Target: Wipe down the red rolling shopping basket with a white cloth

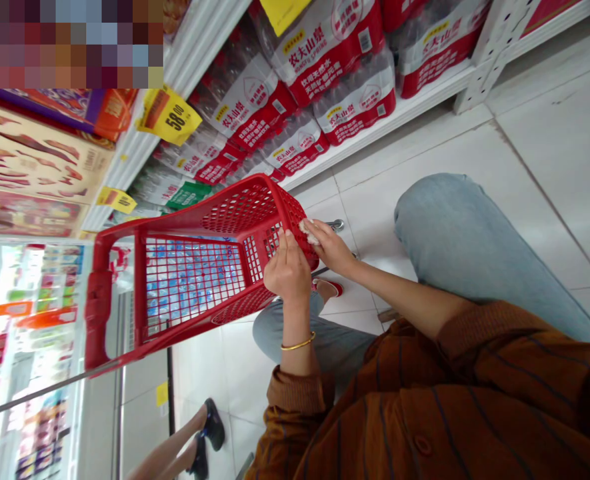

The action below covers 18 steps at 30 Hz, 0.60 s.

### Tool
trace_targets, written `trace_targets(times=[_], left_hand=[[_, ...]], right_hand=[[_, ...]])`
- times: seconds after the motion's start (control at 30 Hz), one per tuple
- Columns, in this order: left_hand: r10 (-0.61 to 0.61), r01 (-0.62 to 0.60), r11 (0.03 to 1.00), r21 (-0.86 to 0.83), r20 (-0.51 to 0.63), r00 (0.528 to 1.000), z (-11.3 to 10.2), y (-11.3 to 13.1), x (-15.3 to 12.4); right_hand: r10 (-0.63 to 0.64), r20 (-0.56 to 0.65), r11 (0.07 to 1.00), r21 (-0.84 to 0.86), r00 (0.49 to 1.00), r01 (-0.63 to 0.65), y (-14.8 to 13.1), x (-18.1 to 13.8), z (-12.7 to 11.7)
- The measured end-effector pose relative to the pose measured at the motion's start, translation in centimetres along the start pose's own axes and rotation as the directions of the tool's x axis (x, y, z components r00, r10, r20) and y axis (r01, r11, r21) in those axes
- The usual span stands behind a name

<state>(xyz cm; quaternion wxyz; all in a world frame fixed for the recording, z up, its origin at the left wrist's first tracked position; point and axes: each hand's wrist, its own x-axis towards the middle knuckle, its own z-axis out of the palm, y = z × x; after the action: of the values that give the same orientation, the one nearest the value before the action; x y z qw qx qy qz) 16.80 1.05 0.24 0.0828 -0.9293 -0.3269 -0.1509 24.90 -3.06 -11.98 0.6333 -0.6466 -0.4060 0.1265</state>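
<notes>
A red plastic shopping basket with wheels (142, 287) and slotted walls lies tilted across the middle of the view. My left hand (289, 268), with a gold bangle at the wrist, is closed at the basket's near end, its fingers pressed together over the edge. Just to its right, my right hand (332, 248) presses a crumpled whitish cloth (309, 232) against the outside of the same end wall. The fingertips under the cloth are partly hidden. A metal fitting (335, 225) shows beside the basket's end.
Shelves of red-labelled bottled water packs (275, 107) stand along the far side, with a yellow price tag (169, 119). Blue-capped bottles (195, 277) show through the basket's mesh. Another person's legs (187, 447) are at the bottom left. White floor tiles (555, 147) extend at right.
</notes>
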Motion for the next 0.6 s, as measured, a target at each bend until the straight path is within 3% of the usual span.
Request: trace_targets(times=[0.13,0.27,0.6], left_hand=[[0.111,-0.107,0.993,0.050,-0.078,0.991,-0.2,-0.3,-0.3],[0.179,-0.175,0.983,0.047,-0.092,0.980,-0.5,-0.8,-0.7],[0.123,-0.123,0.992,-0.004,0.029,0.992,-1.1,-0.8,-1.9]], right_hand=[[-0.120,-0.011,0.993,0.023,0.993,0.120,-3.0,1.1,-1.3],[-0.159,0.005,0.987,0.035,0.987,0.159,-4.1,1.1,-1.6],[-0.198,-0.050,0.980,0.020,0.979,0.199,-3.6,-0.8,-1.3]])
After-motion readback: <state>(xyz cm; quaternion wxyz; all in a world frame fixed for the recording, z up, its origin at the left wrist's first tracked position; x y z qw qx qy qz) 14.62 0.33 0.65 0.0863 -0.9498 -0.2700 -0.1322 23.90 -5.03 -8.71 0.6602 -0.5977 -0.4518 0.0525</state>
